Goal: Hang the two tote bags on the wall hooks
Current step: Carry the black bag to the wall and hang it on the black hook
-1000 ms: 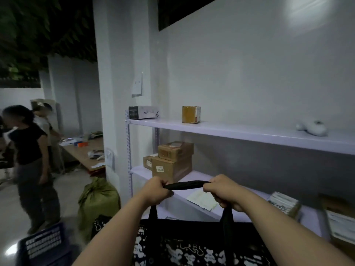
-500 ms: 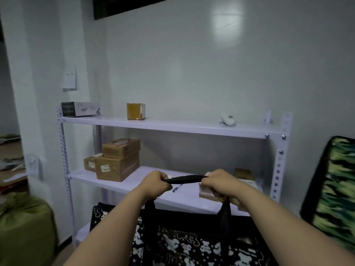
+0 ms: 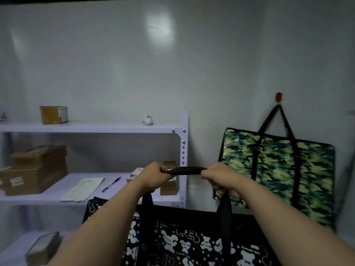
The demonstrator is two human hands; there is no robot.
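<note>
I hold a black tote bag printed with white bears in front of me by its black strap. My left hand grips the strap's left end and my right hand grips its right end, so the strap is stretched level between them. A green camouflage tote bag hangs flat on the white wall to the right, its black handles looped over a red wall hook. At the far right edge something small sticks out from the wall; what it is I cannot tell.
A white metal shelf rack stands on the left against the wall. It carries cardboard boxes, a yellow tin, a small white object, papers and a pen.
My view has swung to the right along the wall. The camouflage bag and its red hook have come fully into view. Both hands keep the same grip on the strap.
</note>
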